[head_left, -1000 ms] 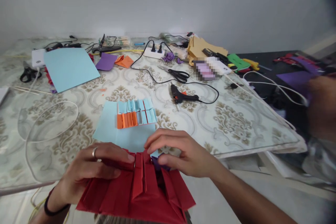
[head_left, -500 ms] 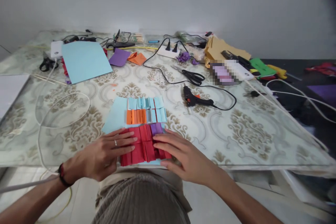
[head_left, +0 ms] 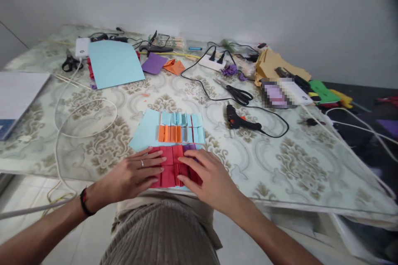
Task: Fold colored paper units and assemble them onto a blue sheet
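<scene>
Red folded paper pieces (head_left: pixel 168 167) lie in rows at the table's front edge, on a light-blue paper sheet (head_left: pixel 143 132). My left hand (head_left: pixel 132 174) rests flat on their left side, fingers stretched out, a ring on one finger. From the right, my right hand (head_left: pixel 211 176) touches the red folds with its fingers spread and slightly bent, hiding part of them. A purple folded piece (head_left: pixel 190 147) shows just above those fingers. Beyond the red rows are orange folded pieces (head_left: pixel 169 134) and light-blue folded pieces (head_left: pixel 195 121), with a thin red line between some of them.
A black glue gun (head_left: pixel 241 121) and black-handled scissors (head_left: pixel 239 95) lie right of centre. A white power strip (head_left: pixel 212 62) with plugs stands behind. At the back left is a large light-blue sheet (head_left: pixel 116 66). A white cable (head_left: pixel 56 132) loops across the left side.
My right hand has moved left over the red folds, covering more of the right-hand pieces and the purple one. My left hand stays flat on the paper. The camera view has shifted slightly.
</scene>
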Demonstrator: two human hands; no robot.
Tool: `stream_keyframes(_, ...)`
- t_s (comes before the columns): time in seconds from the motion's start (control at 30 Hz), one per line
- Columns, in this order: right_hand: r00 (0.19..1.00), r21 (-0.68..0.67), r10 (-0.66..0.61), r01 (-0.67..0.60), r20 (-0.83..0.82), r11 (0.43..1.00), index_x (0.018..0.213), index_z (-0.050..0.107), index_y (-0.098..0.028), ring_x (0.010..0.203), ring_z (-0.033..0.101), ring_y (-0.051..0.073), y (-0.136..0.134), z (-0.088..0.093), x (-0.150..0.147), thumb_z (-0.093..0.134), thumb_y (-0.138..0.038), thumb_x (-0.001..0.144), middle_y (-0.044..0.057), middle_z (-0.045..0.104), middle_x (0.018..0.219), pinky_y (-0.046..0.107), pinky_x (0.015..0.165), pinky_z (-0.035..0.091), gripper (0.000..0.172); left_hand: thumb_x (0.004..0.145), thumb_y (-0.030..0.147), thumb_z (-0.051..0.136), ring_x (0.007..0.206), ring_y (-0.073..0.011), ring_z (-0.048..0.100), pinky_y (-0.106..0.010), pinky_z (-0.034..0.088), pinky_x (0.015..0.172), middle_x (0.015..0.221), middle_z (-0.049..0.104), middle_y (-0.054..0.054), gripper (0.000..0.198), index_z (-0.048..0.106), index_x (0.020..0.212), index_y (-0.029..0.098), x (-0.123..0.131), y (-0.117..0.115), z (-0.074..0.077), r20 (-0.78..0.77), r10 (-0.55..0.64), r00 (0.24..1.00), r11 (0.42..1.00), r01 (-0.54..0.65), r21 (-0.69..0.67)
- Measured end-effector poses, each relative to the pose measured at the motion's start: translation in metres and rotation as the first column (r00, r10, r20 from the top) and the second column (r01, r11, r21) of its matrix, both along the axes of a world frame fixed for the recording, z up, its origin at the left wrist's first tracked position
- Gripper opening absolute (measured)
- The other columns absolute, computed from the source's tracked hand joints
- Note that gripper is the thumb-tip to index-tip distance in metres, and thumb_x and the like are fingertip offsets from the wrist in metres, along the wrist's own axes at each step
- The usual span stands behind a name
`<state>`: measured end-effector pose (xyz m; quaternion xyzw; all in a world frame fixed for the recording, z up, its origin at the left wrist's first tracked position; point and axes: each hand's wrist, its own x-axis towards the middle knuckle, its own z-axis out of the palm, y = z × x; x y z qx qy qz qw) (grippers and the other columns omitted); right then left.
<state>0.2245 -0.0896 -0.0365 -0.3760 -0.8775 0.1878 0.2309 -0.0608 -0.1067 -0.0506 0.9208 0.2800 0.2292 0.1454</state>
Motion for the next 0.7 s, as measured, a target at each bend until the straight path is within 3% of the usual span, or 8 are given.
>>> stream_keyframes(0.1, 0.999, -0.08, -0.017, 0.014, -0.031, 0.997, 0.124, 0.069, -0.018, 0.107, 0.067, 0.031, -0.002, 0.001, 0.002, 0.067, -0.026, 0.096, 0.015, 0.07, 0.122, 0.054, 0.092, 0.059, 0.029, 0.1, 0.011, 0.059, 0.149, -0.025, 0.05, -0.051, 0.041, 0.126, 0.147, 0.066, -0.014, 0.042, 0.061, 0.143, 0.015, 0.0, -0.002, 0.004, -0.042, -0.009, 0.999, 1.0, 0.009, -0.003)
stream_keyframes(0.2, 0.998, -0.17, -0.03, 0.022, -0.046, 0.985, 0.128, 0.067, -0.02, 0.113, 0.066, 0.029, -0.004, 0.003, 0.006, 0.066, -0.022, 0.097, 0.013, 0.069, 0.126, 0.051, 0.098, 0.058, 0.031, 0.1, 0.011, 0.06, 0.151, -0.0261, 0.047, -0.049, 0.041, 0.126, 0.15, 0.063, -0.013, 0.039, 0.067, 0.137, 0.018, 0.001, -0.003, 0.007, -0.068, -0.001, 0.998, 1.0, 0.001, 0.003)
stream_keyframes(0.33, 0.997, -0.213, -0.026, 0.011, -0.067, 0.977, 0.13, 0.066, -0.021, 0.116, 0.065, 0.028, -0.004, 0.003, 0.009, 0.065, -0.021, 0.098, 0.012, 0.068, 0.127, 0.049, 0.102, 0.056, 0.033, 0.101, 0.02, 0.063, 0.139, -0.0246, 0.06, -0.046, 0.046, 0.123, 0.138, 0.073, -0.01, 0.025, 0.074, 0.123, 0.019, 0.008, -0.004, 0.01, -0.04, 0.055, 0.998, 0.998, -0.054, 0.034)
stream_keyframes(0.43, 0.996, -0.224, -0.014, -0.005, -0.085, 0.975, 0.133, 0.063, -0.021, 0.118, 0.064, 0.027, -0.003, 0.001, 0.01, 0.067, -0.018, 0.097, 0.012, 0.069, 0.126, 0.049, 0.105, 0.054, 0.037, 0.101, 0.027, 0.066, 0.12, -0.023, 0.072, -0.043, 0.057, 0.11, 0.118, 0.08, -0.006, 0.015, 0.079, 0.101, 0.02, 0.023, -0.003, 0.014, -0.034, 0.144, 0.989, 0.988, -0.141, 0.07)
stream_keyframes(0.57, 0.996, -0.226, -0.023, 0.002, -0.091, 0.974, 0.135, 0.061, -0.021, 0.121, 0.064, 0.027, -0.002, -0.002, 0.012, 0.067, -0.015, 0.095, 0.012, 0.068, 0.129, 0.048, 0.106, 0.054, 0.041, 0.096, 0.025, 0.07, 0.106, -0.0315, 0.073, -0.047, 0.065, 0.083, 0.098, 0.079, -0.008, 0.013, 0.074, 0.085, 0.019, 0.05, -0.003, 0.025, -0.201, 0.313, 0.928, 0.95, -0.303, 0.078)
stream_keyframes(0.63, 0.995, -0.212, -0.024, 0.004, -0.094, 0.977, 0.135, 0.061, -0.021, 0.124, 0.063, 0.027, -0.001, -0.004, 0.012, 0.066, -0.015, 0.096, 0.013, 0.065, 0.133, 0.048, 0.107, 0.055, 0.04, 0.093, 0.025, 0.073, 0.102, -0.0328, 0.071, -0.048, 0.064, 0.081, 0.101, 0.076, -0.01, 0.007, 0.073, 0.093, 0.018, 0.06, -0.004, 0.028, -0.276, 0.347, 0.896, 0.937, -0.34, 0.076)
stream_keyframes(0.7, 0.995, -0.173, -0.021, 0.005, -0.095, 0.985, 0.134, 0.061, -0.021, 0.126, 0.062, 0.029, -0.001, -0.007, 0.013, 0.066, -0.017, 0.096, 0.014, 0.064, 0.134, 0.05, 0.108, 0.054, 0.039, 0.093, 0.025, 0.072, 0.109, -0.0328, 0.069, -0.049, 0.062, 0.089, 0.117, 0.074, -0.012, 0.023, 0.071, 0.115, 0.017, 0.065, -0.005, 0.025, -0.301, 0.353, 0.886, 0.935, -0.344, 0.087)
